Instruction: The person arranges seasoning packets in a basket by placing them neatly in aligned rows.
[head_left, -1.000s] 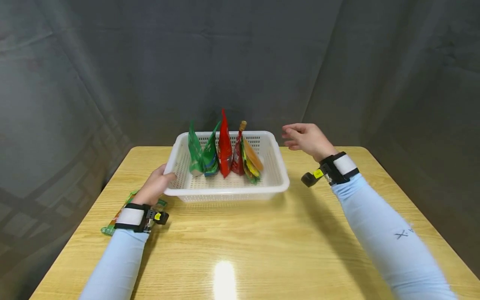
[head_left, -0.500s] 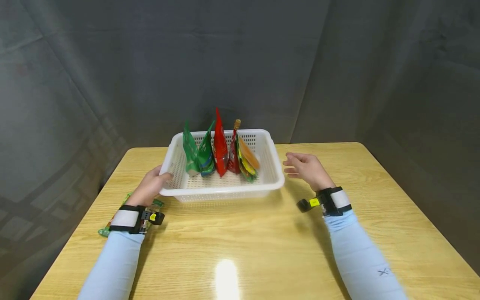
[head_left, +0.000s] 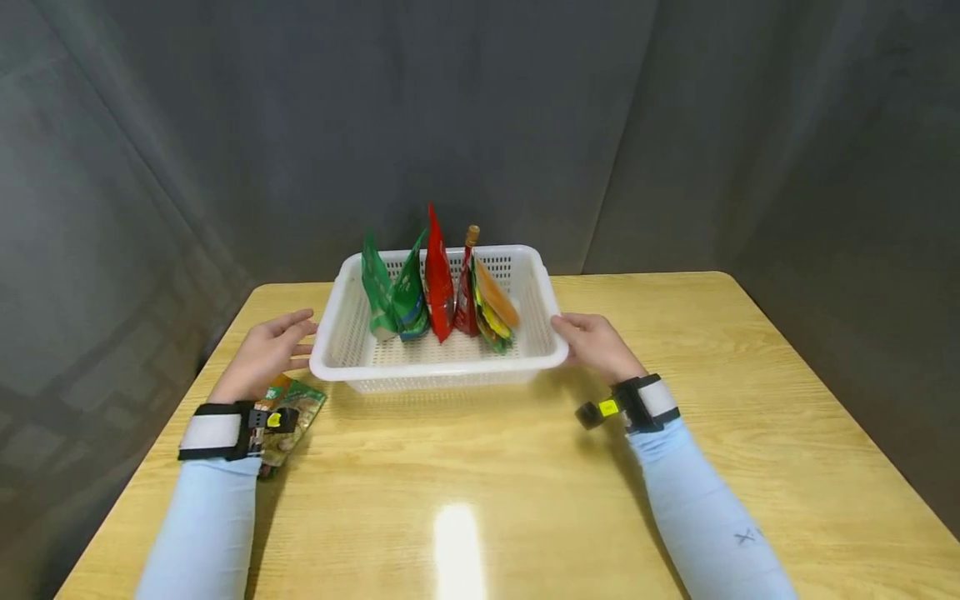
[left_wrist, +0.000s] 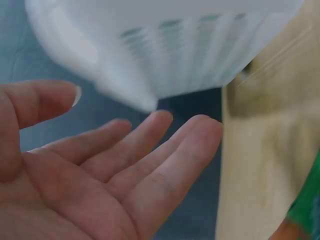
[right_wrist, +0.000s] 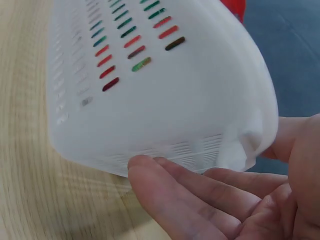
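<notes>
A white perforated basket (head_left: 442, 365) stands on the wooden table (head_left: 487, 467). Several snack pouches stand upright in it: green ones (head_left: 393, 298), a red one (head_left: 438, 275) and an orange-yellow one (head_left: 495, 312). My right hand (head_left: 592, 342) holds the basket's right end. In the right wrist view its fingers (right_wrist: 200, 195) lie under the rim of the basket (right_wrist: 165, 100) and the thumb is behind it. My left hand (head_left: 270, 350) is open beside the left end, not touching; its palm (left_wrist: 100, 170) faces the basket (left_wrist: 165, 45).
A green and orange pouch (head_left: 296, 408) lies flat on the table under my left wrist, also seen as a green pouch corner (left_wrist: 305, 212). A dark grey curtain hangs behind the table. The table's left edge is close to my left forearm.
My left hand let go of the basket's left end and drew back, open. My right hand came down from the air and took hold of the right end.
</notes>
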